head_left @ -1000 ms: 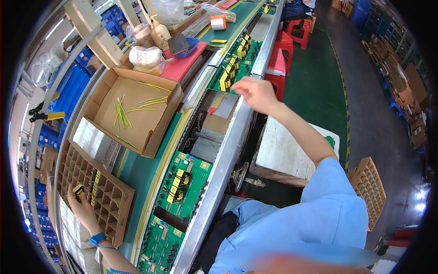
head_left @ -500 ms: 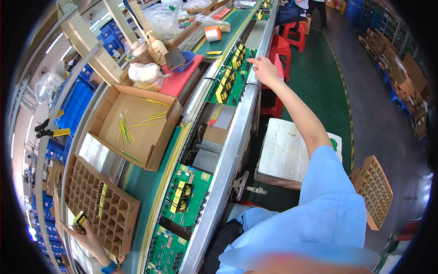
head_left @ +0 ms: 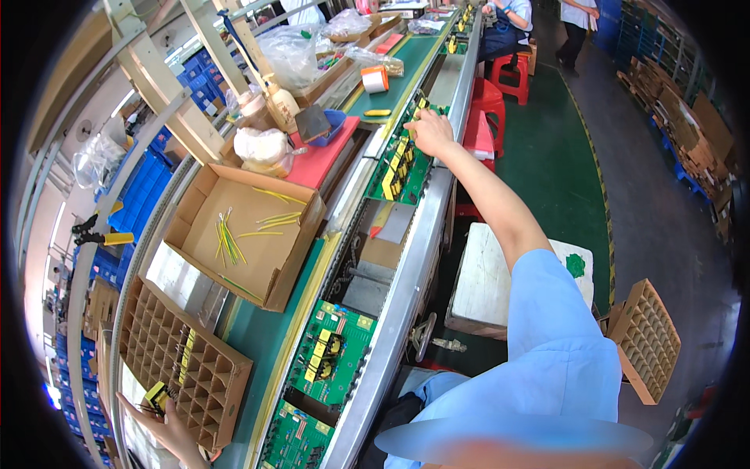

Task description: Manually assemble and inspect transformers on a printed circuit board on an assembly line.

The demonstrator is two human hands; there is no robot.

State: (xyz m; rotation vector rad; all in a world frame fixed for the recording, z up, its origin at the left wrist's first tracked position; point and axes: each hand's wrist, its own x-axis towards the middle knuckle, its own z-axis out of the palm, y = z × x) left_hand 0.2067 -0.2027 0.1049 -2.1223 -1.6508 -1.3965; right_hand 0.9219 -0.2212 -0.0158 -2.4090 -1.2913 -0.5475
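My left hand grips a yellow-and-black transformer over the near left edge of a divided cardboard tray. A row of similar yellow parts stands in that tray's cells. My right arm reaches far forward, and its hand is over a green circuit board with yellow transformers on it. The fingers of that hand are bent in at the far transformers; what they hold, if anything, is hidden. Closer in, another green circuit board carries a yellow transformer.
A metal-railed conveyor line runs away from me. Left of it stands an open carton with yellow-green wires. Beyond are a red mat, a blue bin and a tape roll. Red stools and people stand at right.
My right hand has moved leftward over the far board, from its right edge to its transformers, and its fingers have drawn in. My left hand still holds the transformer; the view has shifted slightly.
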